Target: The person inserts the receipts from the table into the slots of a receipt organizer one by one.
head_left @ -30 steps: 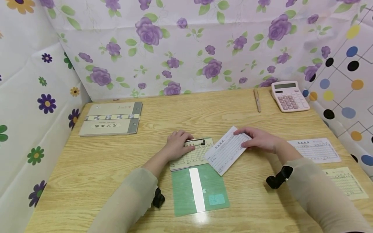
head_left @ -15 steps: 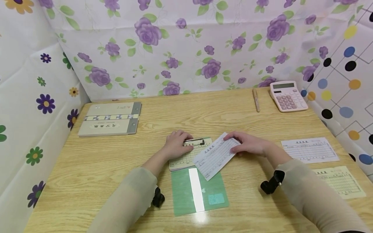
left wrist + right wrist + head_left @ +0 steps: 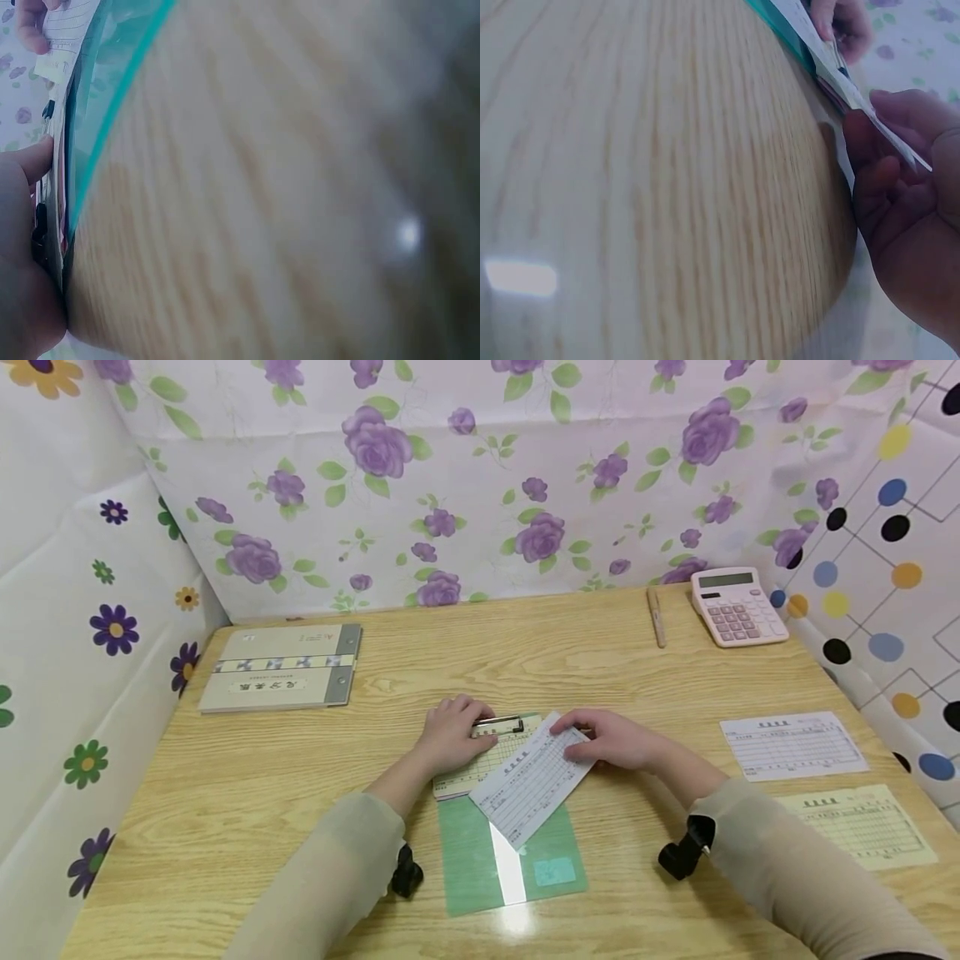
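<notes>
A translucent green clipboard (image 3: 457, 852) lies on the table, a metal clip (image 3: 501, 724) at its far end and yellowish printed forms (image 3: 489, 768) under the clip. My left hand (image 3: 452, 735) grips the clipboard's far left corner, thumb over the clip and the forms. Between thumb and fingers, my right hand (image 3: 611, 739) pinches the upper right end of a white printed form (image 3: 528, 785). This form slants over the clipboard and covers part of the yellowish forms. In the right wrist view, the white form (image 3: 889, 135) is edge-on in my right hand.
To the right lie another white form (image 3: 795, 745) and a yellowish form (image 3: 862, 827), the latter partly behind my right sleeve. A pink calculator (image 3: 738, 608) and a pen (image 3: 656, 618) are at the back right. A grey-edged ledger (image 3: 277, 668) lies at the back left.
My right hand has brought the white form leftward and slightly nearer, so it overlaps more of the clipboard. My left hand has stayed at the clip.
</notes>
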The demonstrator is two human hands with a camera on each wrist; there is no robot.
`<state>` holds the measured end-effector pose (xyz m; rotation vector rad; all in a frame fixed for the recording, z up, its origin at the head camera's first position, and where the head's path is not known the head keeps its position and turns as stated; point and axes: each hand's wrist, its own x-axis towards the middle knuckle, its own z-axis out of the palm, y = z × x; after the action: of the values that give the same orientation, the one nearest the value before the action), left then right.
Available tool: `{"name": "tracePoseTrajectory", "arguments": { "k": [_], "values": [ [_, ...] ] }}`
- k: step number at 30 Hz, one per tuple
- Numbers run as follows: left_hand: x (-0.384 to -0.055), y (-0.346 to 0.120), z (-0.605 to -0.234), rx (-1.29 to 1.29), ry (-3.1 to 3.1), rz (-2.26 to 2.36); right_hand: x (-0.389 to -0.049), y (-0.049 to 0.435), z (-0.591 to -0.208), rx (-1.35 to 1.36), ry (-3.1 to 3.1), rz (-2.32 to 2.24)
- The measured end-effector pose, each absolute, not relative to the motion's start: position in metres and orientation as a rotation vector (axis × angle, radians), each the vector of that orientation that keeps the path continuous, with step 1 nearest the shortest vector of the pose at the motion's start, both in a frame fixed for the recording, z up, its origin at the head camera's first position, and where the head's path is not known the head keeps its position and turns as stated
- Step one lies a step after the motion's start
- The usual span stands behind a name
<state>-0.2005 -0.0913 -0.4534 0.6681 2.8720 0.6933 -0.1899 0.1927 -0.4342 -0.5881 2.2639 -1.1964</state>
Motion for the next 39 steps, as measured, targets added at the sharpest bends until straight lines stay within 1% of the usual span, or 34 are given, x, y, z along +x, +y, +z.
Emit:
{"name": "tracePoseTrajectory", "arguments": {
  "k": [2, 10, 17, 23, 30, 39],
  "values": [
    [-0.201, -0.091, -0.454, 0.666, 2.880, 0.693, -0.187, 0.188, -0.431, -0.588, 2.281, -1.184],
    [-0.200, -0.090, -0.454, 0.653, 2.888, 0.691, -0.188, 0.182, -0.440, -0.646, 2.379, -1.145],
    [-0.201, -0.090, -0.453, 0.663, 2.926, 0.683, -0.186, 0.172, -0.438, -0.666, 2.453, -1.106],
    [-0.199, -0.089, -0.453, 0.685, 2.943, 0.660, -0.181, 0.160, -0.438, -0.725, 2.593, -0.956],
    [-0.196, -0.089, -0.451, 0.700, 2.956, 0.657, -0.174, 0.152, -0.438, -0.708, 2.666, -0.894],
    [-0.196, -0.089, -0.450, 0.811, 3.012, 0.471, -0.171, 0.151, -0.445, -0.859, 2.793, -0.644]
  ]
}}
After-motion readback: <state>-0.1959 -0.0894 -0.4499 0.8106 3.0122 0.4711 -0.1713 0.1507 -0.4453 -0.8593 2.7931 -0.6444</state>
